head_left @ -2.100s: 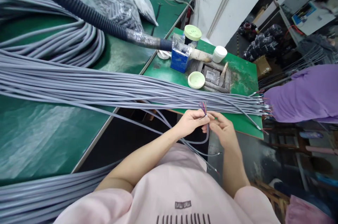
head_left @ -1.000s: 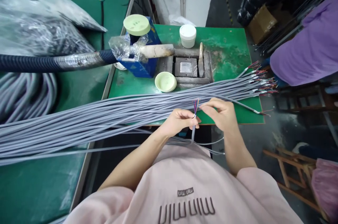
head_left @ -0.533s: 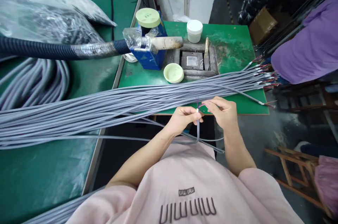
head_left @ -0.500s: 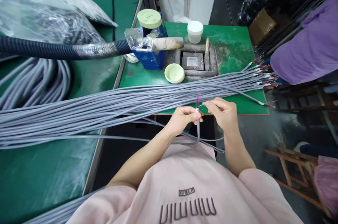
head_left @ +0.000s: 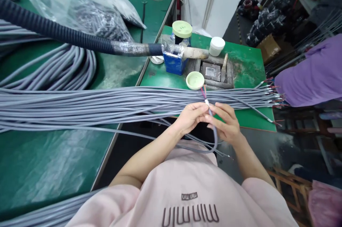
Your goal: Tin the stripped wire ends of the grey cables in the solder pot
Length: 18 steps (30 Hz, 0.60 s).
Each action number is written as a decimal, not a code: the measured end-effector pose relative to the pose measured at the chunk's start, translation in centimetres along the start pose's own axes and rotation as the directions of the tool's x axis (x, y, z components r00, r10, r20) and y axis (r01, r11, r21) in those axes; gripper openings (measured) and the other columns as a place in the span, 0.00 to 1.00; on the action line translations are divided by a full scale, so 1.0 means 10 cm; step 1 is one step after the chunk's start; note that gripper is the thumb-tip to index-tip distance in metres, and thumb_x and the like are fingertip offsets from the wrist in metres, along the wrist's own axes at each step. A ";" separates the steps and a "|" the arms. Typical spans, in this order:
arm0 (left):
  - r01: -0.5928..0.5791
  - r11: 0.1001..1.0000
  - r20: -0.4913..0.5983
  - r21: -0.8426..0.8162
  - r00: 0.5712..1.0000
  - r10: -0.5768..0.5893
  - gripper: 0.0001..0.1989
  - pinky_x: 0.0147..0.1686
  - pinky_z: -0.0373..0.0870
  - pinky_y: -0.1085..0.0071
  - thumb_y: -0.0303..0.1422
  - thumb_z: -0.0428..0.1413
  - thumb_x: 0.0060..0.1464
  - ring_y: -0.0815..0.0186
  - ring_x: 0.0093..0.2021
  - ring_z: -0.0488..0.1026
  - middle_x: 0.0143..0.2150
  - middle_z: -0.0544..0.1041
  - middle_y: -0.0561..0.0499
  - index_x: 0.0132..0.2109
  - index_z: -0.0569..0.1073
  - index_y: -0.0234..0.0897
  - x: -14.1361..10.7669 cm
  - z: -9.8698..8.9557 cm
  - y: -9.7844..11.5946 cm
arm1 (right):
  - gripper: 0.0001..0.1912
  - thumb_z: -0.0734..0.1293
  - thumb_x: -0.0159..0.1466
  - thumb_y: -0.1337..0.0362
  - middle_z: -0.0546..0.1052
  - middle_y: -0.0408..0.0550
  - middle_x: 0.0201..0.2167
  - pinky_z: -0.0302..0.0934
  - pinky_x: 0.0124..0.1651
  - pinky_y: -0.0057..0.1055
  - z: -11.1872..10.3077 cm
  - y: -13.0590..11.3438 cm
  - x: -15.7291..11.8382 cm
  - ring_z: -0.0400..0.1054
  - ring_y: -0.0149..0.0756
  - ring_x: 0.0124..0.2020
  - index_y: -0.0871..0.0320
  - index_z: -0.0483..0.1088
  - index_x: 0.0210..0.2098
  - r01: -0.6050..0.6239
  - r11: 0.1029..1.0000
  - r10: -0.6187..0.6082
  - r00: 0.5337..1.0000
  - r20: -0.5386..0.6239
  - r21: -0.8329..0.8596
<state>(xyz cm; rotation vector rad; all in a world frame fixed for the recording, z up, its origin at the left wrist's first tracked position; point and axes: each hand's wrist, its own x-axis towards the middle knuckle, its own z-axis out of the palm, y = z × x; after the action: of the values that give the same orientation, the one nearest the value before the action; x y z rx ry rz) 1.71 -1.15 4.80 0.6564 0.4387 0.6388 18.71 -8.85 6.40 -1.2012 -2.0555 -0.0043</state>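
Note:
In the head view, my left hand (head_left: 189, 117) pinches a grey cable (head_left: 215, 135) just below its white-wrapped end. Thin coloured wires (head_left: 203, 92), pink and orange among them, fan out from that end. My right hand (head_left: 227, 122) has its fingers round the same cable from the right, close against the left fingertips. Below the hands the cable bends down and back to the left in a loop. Behind them a thick bundle of grey cables (head_left: 120, 104) lies across the bench, its stripped ends at the right edge.
Past the bundle are a solder pot (head_left: 212, 72), a pale green dish (head_left: 195, 80), a white jar (head_left: 217, 46) and a blue box (head_left: 175, 63) with a ribbed hose (head_left: 93, 43). A purple cloth-covered shape (head_left: 312, 73) borders the right side.
My right hand has gone from the thin wires to the cable beside my left fingers. The wires now lean left, with orange showing. The view has shifted leftward.

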 end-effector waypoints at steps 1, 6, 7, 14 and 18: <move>-0.047 0.997 -0.018 0.056 0.999 0.049 0.18 0.32 0.74 0.72 0.42 0.66 0.47 0.70 0.27 0.75 0.31 0.80 0.48 0.40 0.79 0.32 -0.03 0.00 0.05 | 0.16 0.69 0.62 0.62 0.76 0.45 0.53 0.64 0.57 0.49 -0.03 0.02 0.08 0.67 0.46 0.57 0.42 0.74 0.49 -0.006 1.000 0.006 0.999 -0.052 -0.012; -0.332 0.635 -0.097 0.698 0.835 0.542 0.16 0.46 0.72 0.66 0.40 0.63 0.51 0.62 0.39 0.78 0.38 0.82 0.45 0.44 0.79 0.35 -0.24 -0.19 0.41 | 0.13 0.62 0.67 0.59 0.80 0.50 0.42 0.68 0.50 0.44 -0.20 0.13 0.63 0.75 0.43 0.44 0.52 0.75 0.47 -0.230 0.973 0.203 0.896 -0.395 -0.023; -0.315 0.490 -0.070 0.813 0.782 0.619 0.15 0.47 0.71 0.65 0.40 0.62 0.53 0.61 0.41 0.77 0.39 0.82 0.46 0.44 0.79 0.35 -0.28 -0.25 0.48 | 0.13 0.62 0.68 0.58 0.80 0.49 0.40 0.69 0.48 0.41 -0.21 0.16 0.75 0.76 0.41 0.43 0.53 0.76 0.45 -0.255 0.967 0.231 0.888 -0.397 -0.009; -0.065 -0.031 0.071 0.997 0.786 0.614 0.19 0.59 0.57 0.54 0.41 0.57 0.57 0.55 0.53 0.73 0.51 0.78 0.44 0.52 0.75 0.37 -0.30 -0.63 0.50 | 0.15 0.63 0.66 0.53 0.79 0.44 0.32 0.69 0.39 0.30 0.04 0.48 1.29 0.76 0.34 0.33 0.56 0.76 0.39 -0.259 0.955 0.278 0.952 -0.129 0.141; -0.076 -0.113 0.127 0.991 0.809 0.574 0.17 0.64 0.44 0.49 0.38 0.56 0.58 0.54 0.57 0.70 0.53 0.77 0.44 0.53 0.74 0.39 -0.22 -0.70 0.38 | 0.15 0.63 0.66 0.54 0.79 0.44 0.29 0.67 0.37 0.28 0.18 0.56 1.41 0.75 0.33 0.31 0.58 0.76 0.37 -0.242 0.962 0.244 0.970 -0.001 0.126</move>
<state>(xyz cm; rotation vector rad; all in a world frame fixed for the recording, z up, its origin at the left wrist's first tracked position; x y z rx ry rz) -5.36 2.65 2.74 2.2437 1.1725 0.8991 17.85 5.44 11.60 -1.3611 -1.8529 0.2274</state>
